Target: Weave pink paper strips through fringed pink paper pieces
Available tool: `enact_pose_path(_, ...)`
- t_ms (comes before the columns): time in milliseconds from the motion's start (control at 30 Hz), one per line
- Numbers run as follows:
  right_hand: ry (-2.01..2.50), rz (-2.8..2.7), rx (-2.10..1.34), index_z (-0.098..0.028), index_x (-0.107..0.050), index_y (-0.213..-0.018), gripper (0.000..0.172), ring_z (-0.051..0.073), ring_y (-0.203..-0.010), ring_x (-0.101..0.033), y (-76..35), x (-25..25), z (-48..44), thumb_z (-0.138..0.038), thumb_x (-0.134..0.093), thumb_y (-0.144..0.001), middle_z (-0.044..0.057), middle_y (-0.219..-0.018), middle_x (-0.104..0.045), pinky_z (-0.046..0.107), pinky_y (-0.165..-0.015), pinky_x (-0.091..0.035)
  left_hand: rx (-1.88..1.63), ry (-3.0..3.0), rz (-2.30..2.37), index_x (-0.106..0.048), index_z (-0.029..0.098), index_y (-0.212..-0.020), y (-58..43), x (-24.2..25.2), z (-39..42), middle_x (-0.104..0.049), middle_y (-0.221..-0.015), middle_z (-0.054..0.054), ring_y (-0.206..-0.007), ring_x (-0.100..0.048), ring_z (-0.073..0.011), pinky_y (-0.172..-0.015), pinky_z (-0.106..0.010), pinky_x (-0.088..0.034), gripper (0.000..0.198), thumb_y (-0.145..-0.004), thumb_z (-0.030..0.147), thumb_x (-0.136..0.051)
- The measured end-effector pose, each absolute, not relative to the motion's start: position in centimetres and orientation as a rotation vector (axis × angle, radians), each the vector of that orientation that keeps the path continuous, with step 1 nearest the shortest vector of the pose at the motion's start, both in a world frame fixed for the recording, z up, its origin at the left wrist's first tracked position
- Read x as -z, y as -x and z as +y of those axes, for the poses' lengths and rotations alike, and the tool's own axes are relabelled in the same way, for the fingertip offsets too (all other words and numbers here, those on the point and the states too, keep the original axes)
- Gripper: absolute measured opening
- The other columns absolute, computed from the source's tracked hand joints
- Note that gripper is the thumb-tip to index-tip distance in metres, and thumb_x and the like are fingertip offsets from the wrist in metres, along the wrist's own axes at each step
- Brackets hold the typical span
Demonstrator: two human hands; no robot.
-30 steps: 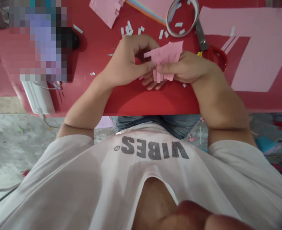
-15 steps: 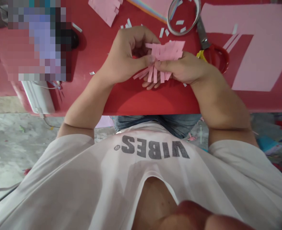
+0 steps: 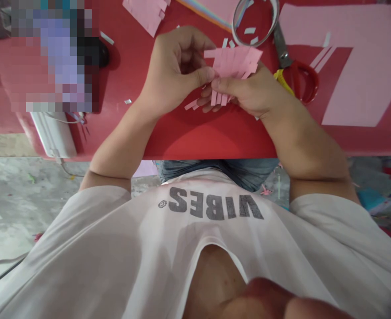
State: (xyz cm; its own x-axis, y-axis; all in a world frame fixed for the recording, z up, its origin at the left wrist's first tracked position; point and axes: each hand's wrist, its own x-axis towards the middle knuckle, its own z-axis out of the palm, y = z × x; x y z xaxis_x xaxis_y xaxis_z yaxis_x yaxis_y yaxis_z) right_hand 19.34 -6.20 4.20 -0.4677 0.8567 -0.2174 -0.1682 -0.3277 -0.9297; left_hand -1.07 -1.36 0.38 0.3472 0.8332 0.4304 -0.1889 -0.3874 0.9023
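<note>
Held between my two hands above the red table [image 3: 209, 141] is a piece of pink paper cut into a fringe [image 3: 235, 60], its strips hanging toward me. My left hand [image 3: 178, 66] pinches its left edge between thumb and fingers. My right hand [image 3: 242, 88] presses its thumb on the paper, with the fingers curled beneath it. Close to my right hand lie red-handled scissors [image 3: 295, 75] with metal blades, a yellow mark by the handle. A thin pale strip [image 3: 191, 105] lies below the fringe, near my fingers.
A large pink sheet [image 3: 348, 66] covers the table's right side. At the far edge are a tape ring [image 3: 255, 22], a cut pink piece [image 3: 145, 15] and rainbow-edged paper [image 3: 202, 13]. Small paper scraps lie about. A pixelated object [image 3: 52, 57] stands left; the table's near edge runs below my forearms.
Both hands have moved away from me and slightly right, carrying the fringed paper. The paper now sits higher in view and its strips are more bunched under my right hand.
</note>
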Motion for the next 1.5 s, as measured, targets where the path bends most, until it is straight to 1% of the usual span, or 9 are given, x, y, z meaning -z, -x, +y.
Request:
enact_pose_path(133, 0.957, -1.178, -1.856, -0.023, -0.077, -0.1, 0.026, 0.026, -0.08, -0.081, -19.2, -3.9, -6.1, -0.041, -0.088, -0.084, 0.004, -0.09, -0.08, 0.039, -0.07, -0.07, -1.27, -1.607, 0.597, -0.073, 0.014, -0.108, 1.0, -0.5, -1.4, -0.068, -0.073, -0.002, -0.055, -0.061, -0.009, -0.045, -0.02, -0.034, 0.043, -0.086, 0.048, -0.086)
enact_pose_path(267, 0.966, -1.166, -1.894, -0.024, -0.077, -0.097, 0.024, 0.029, -0.084, -0.082, -19.4, -4.0, -6.0, -0.04, -0.088, -0.083, 0.005, -0.09, -0.081, 0.04, -0.069, -0.07, -1.316, -1.609, 0.7, -0.075, 0.012, -0.102, 0.8, -0.6, -1.6, -0.063, -0.074, 0.001, -0.059, -0.054, -0.0054, -0.05, -0.018, -0.033, 0.04, -0.079, 0.041, -0.091)
enact_pose_path(400, 0.994, -1.156, -1.938, -0.025, -0.074, -0.094, 0.026, 0.029, -0.087, -0.081, -19.5, -4.4, -6.0, -0.041, -0.09, -0.082, 0.004, -0.091, -0.081, 0.04, -0.071, -0.07, -1.319, -1.63, 0.664, -0.075, 0.01, -0.101, 0.7, -0.7, -1.4, -0.062, -0.078, 0.001, -0.063, -0.053, -0.0031, -0.054, -0.017, -0.033, 0.035, -0.082, 0.038, -0.087)
enact_pose_path(733, 0.997, -1.127, -1.954, -0.021, -0.074, -0.095, 0.02, 0.027, -0.082, -0.081, -19.3, -5.0, -6.2, -0.033, -0.085, -0.083, 0.004, -0.088, -0.082, 0.04, -0.074, -0.07, -1.325, -1.647, 0.702, -0.074, 0.017, -0.102, 0.7, -1.1, -1.6, -0.062, -0.08, 0.0, -0.066, -0.053, -0.0083, -0.056, -0.024, -0.033, 0.028, -0.087, 0.038, -0.084)
enact_pose_path(933, 1.01, -1.144, -1.962, -0.019, -0.075, -0.097, 0.021, 0.026, -0.082, -0.08, -19.4, -5.0, -6.2, -0.034, -0.084, -0.086, 0.006, -0.089, -0.082, 0.039, -0.073, -0.069, -1.392, -1.703, 0.647, -0.074, 0.017, -0.103, 0.3, -0.1, -1.4, -0.061, -0.077, -0.001, -0.063, -0.054, -0.0086, -0.052, -0.023, -0.032, 0.038, -0.087, 0.051, -0.081)
enact_pose_path(1133, 1.01, -1.214, -1.945, -0.024, -0.075, -0.095, 0.021, 0.025, -0.083, -0.079, -19.5, -4.4, -5.9, -0.04, -0.083, -0.085, 0.002, -0.089, -0.082, 0.039, -0.077, -0.068, -1.217, -1.748, 0.671, -0.077, 0.016, -0.096, 0.9, -1.4, -2.0, -0.062, -0.077, -0.001, -0.064, -0.053, -0.0075, -0.055, -0.023, -0.033, 0.02, -0.093, 0.035, -0.078)
enact_pose_path(1233, 0.997, -1.208, -1.944, -0.023, -0.075, -0.096, 0.023, 0.024, -0.082, -0.08, -19.4, -4.2, -5.9, -0.039, -0.084, -0.083, 0.003, -0.089, -0.082, 0.04, -0.078, -0.068, -1.244, -1.706, 0.654, -0.074, 0.013, -0.087, 0.6, -2.4, -2.4, -0.061, -0.07, 0.0, -0.059, -0.051, -0.0058, -0.051, -0.021, -0.028, 0.025, -0.094, 0.037, -0.079)
enact_pose_path(1400, 0.948, -1.187, -1.944, -0.02, -0.075, -0.098, 0.025, 0.027, -0.082, -0.081, -19.4, -4.4, -6.0, -0.036, -0.086, -0.082, 0.005, -0.088, -0.082, 0.041, -0.076, -0.068, -1.301, -1.661, 0.644, -0.073, 0.015, -0.083, 0.0, -2.0, -2.1, -0.061, -0.067, 0.0, -0.056, -0.05, -0.0067, -0.047, -0.021, -0.027, 0.041, -0.093, 0.055, -0.077)
enact_pose_path(1500, 0.992, -1.197, -1.935, -0.022, -0.074, -0.095, 0.023, 0.027, -0.082, -0.08, -19.4, -4.4, -6.0, -0.037, -0.085, -0.081, 0.004, -0.088, -0.082, 0.04, -0.075, -0.068, -1.307, -1.686, 0.645, -0.072, 0.017, -0.083, 0.0, -1.2, -1.8, -0.061, -0.066, 0.001, -0.053, -0.048, -0.0062, -0.046, -0.024, -0.026, 0.038, -0.094, 0.054, -0.076)
